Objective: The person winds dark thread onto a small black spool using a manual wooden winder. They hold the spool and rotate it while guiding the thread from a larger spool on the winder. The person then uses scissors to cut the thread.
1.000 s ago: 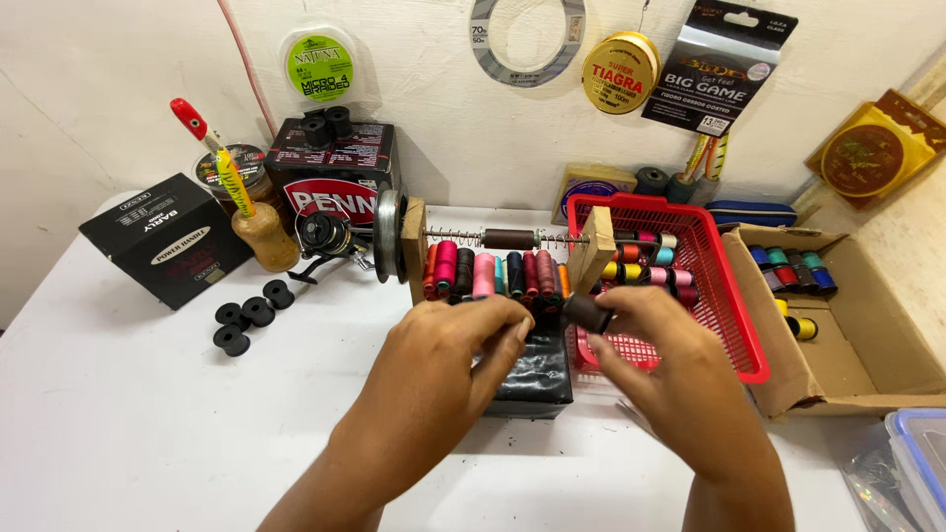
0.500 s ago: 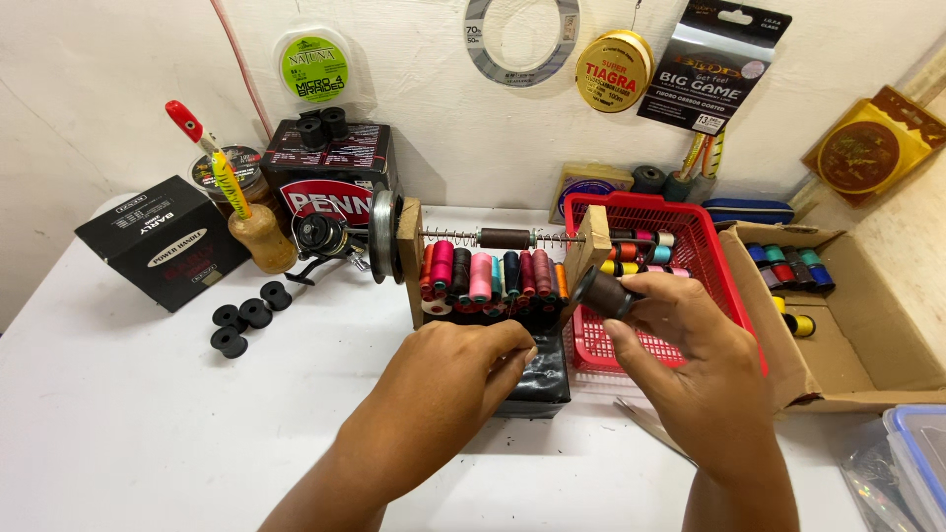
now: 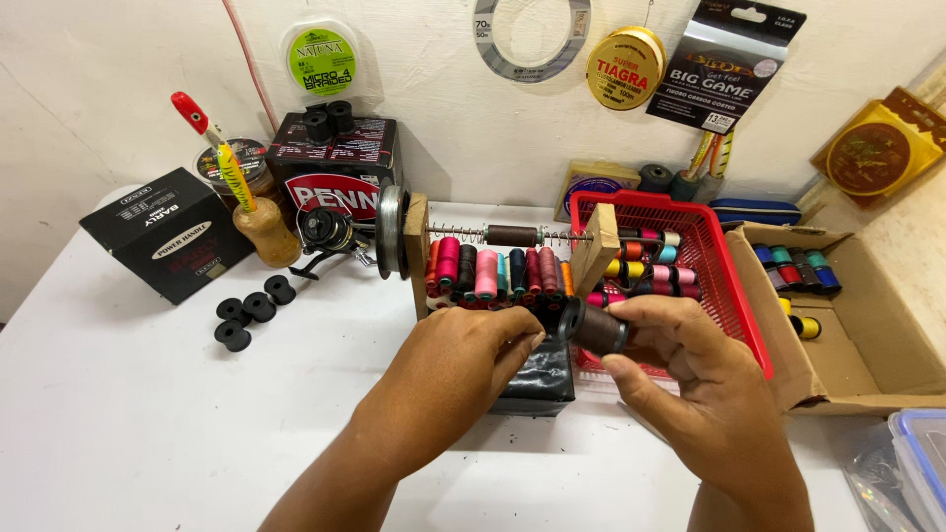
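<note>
Spool pinched in right hand; left hand's curled fingertips hide their grip, black box half covered

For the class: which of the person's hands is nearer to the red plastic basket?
Right. The right hand, holding a dark brown spool, sits just in front of the red basket and overlaps its front edge. The left hand lies further left, over a black box.

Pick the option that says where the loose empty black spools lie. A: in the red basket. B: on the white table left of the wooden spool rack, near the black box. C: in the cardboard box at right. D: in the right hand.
B: the empty black spools lie on the white table, between the black box and the wooden spool rack.
</note>
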